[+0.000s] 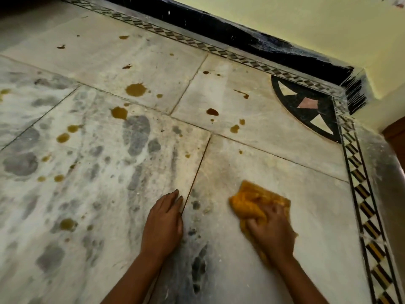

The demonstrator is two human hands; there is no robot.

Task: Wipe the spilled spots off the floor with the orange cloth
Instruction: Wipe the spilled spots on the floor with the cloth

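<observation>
My right hand (271, 231) presses a crumpled orange cloth (252, 200) onto the pale marble floor (306, 216), fingers closed over its near part. My left hand (163, 224) lies flat on the floor beside it, fingers together, palm down, holding nothing. Several brown-yellow spilled spots dot the tiles farther away: a large one (135, 89), another (119, 112), a dark one (212, 112), a small pair (235, 128) and one at the near left (68, 224).
A black-and-white chequered inlay border (359, 189) runs along the right and far sides of the floor. A black quarter-circle inlay (306, 106) fills the corner. Dark skirting (219, 29) and a pale yellow wall (306, 23) stand behind. Grey footprints mark the dusty tiles.
</observation>
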